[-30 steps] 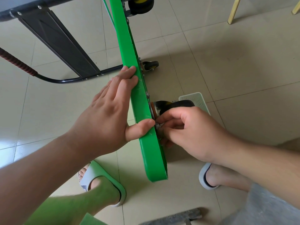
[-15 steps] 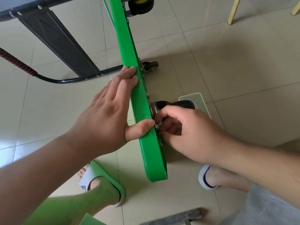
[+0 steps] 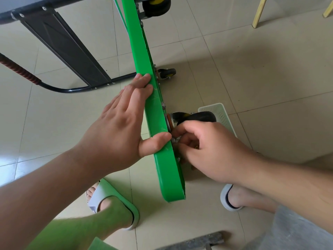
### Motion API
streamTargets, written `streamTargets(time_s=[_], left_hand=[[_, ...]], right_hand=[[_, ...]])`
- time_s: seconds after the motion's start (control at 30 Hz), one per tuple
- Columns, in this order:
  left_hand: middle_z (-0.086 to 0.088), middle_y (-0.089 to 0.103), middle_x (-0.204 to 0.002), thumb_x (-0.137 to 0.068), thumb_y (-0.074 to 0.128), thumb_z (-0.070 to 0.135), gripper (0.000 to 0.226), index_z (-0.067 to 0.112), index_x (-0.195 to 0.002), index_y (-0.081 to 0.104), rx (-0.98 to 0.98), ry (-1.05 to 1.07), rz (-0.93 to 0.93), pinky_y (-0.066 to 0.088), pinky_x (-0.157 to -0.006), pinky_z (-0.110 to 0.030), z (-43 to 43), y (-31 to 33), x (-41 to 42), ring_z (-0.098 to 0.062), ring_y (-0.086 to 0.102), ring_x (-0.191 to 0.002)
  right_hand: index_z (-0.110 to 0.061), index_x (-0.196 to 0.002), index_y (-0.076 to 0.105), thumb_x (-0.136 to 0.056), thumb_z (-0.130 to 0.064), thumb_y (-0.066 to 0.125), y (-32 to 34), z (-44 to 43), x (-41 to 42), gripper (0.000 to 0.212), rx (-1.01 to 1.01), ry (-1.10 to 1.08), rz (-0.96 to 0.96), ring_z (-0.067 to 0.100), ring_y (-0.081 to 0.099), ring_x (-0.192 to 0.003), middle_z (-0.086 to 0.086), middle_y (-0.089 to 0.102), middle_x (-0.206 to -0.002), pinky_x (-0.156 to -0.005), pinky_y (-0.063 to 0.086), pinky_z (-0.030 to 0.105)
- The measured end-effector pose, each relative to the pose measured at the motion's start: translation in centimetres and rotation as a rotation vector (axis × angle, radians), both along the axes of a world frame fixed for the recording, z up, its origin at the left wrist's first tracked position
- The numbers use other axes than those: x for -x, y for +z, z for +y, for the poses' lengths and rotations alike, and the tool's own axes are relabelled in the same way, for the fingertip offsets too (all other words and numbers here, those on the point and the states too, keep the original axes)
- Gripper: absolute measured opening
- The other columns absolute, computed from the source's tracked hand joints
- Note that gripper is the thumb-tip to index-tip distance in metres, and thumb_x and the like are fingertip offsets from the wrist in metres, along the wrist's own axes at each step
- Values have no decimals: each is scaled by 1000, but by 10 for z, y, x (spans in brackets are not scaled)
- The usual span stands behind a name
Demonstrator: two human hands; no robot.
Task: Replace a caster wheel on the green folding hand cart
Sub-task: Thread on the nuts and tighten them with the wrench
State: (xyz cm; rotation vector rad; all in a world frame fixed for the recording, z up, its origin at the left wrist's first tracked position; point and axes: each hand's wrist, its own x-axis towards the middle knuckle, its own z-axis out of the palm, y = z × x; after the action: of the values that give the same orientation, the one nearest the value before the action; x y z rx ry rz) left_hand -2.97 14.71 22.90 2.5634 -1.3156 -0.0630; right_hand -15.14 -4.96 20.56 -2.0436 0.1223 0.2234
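The green hand cart deck (image 3: pixel 169 170) stands on its edge, running from the top of the view down toward my feet. My left hand (image 3: pixel 119 127) holds its top edge, fingers flat on the far face and thumb hooked over the near side. A black caster wheel (image 3: pixel 200 117) with a metal bracket sits against the deck's underside. My right hand (image 3: pixel 207 147) has its fingers curled at the caster's mounting plate, pinching small metal hardware there; what exactly it pinches is hidden. Two more casters show farther up the deck, a small one (image 3: pixel 167 73) and a larger one with a yellow hub (image 3: pixel 156 4).
The cart's black folded handle frame (image 3: pixel 59 42) lies on the tiled floor to the left, with a red-wrapped grip (image 3: pixel 18 69). A white perforated basket (image 3: pixel 225 116) sits behind the caster. My slippered feet flank the deck's end. A grey tool (image 3: pixel 196 240) lies at the bottom edge. Wooden chair legs (image 3: pixel 259 11) stand top right.
My right hand's fingers shifted slightly at the caster mount, curling tighter. Left hand and cart stay still.
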Motion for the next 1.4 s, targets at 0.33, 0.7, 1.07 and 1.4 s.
streamTargets(time_s=[0.33, 0.7, 1.07, 1.4], left_hand=[[-13, 26, -171, -93, 34, 85, 104, 1, -155, 34, 0, 3, 11, 21, -126, -43, 1, 0, -1, -26, 21, -161], [-16, 28, -170, -94, 31, 84, 105, -1, -155, 35, -17, -6, -19, 21, -127, -46, 0, 1, -1, -30, 22, -160], [-16, 28, -170, -94, 30, 85, 105, -1, -155, 35, -21, -9, -22, 23, -128, -50, 0, -1, -1, -30, 23, -160], [-17, 29, -169, -95, 31, 84, 104, -1, -154, 35, -14, -16, -25, 26, -127, -52, 1, -1, -1, -31, 24, -160]], right_hand=[[-12, -82, 64, -103, -28, 49, 4, 5, -5, 31, -120, -147, 139, 24, 67, -54, 10, 67, -63, -52, 54, 42], [-30, -98, 66, -98, -31, 60, 0, -1, -2, 6, 90, 52, -38, 7, 65, -64, -8, 69, -72, -55, 52, 27], [-26, -100, 55, -90, -27, 67, 10, -3, -6, 15, 436, 175, -302, 16, 51, -70, -12, 50, -87, -53, 47, 39], [-27, -82, 58, -90, -55, 25, 16, -11, -22, 43, 545, 373, -270, 21, 54, -69, -12, 40, -77, -59, 38, 33]])
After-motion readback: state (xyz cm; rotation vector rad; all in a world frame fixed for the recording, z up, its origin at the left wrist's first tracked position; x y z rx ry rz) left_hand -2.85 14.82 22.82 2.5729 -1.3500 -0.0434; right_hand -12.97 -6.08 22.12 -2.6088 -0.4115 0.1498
